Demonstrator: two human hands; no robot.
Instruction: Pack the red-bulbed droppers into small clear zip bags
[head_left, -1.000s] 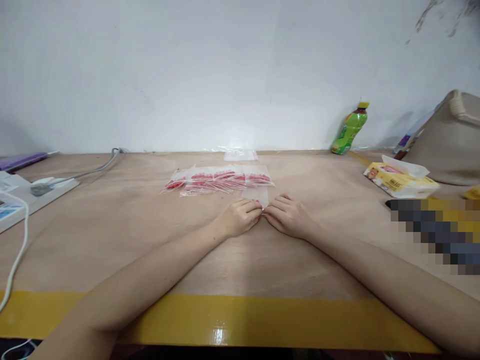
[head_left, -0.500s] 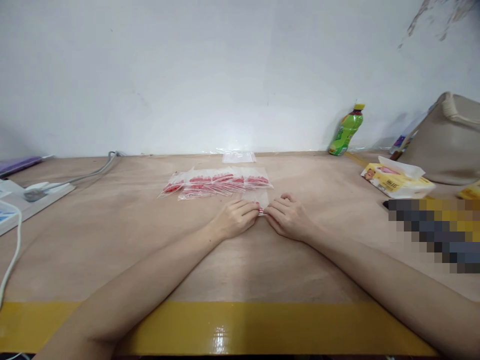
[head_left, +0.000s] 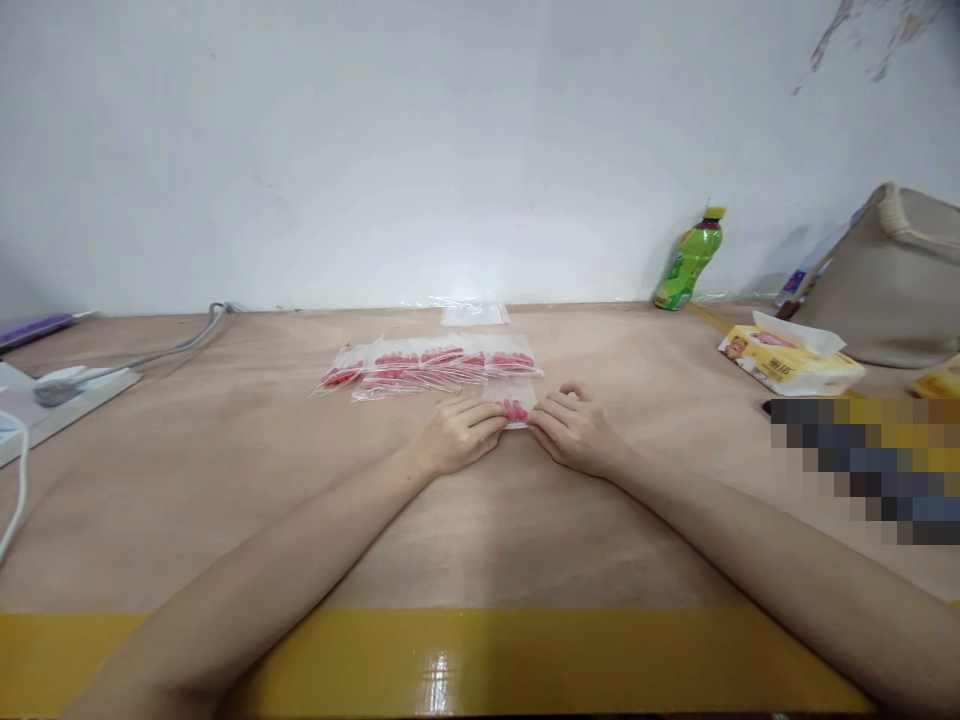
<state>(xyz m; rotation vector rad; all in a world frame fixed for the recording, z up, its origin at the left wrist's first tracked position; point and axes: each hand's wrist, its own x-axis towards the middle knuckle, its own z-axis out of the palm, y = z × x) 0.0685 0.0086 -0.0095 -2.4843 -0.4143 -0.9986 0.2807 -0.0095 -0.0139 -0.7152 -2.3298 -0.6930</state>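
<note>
A small clear plastic bag with red pieces inside lies flat on the wooden table. My left hand pinches its near left edge with curled fingers. My right hand pinches the near right edge, fingers bent. Just behind lies a row of several filled clear bags with red contents. A flat stack of empty clear bags rests near the wall.
A green bottle leans against the wall at the right. A yellow tissue pack and a beige bag sit at the far right. A white power strip with cables lies at the left. Yellow tape marks the near edge.
My two hands have drawn slightly apart along the bag's near edge, so the red pieces inside show between them. The view has shifted a little.
</note>
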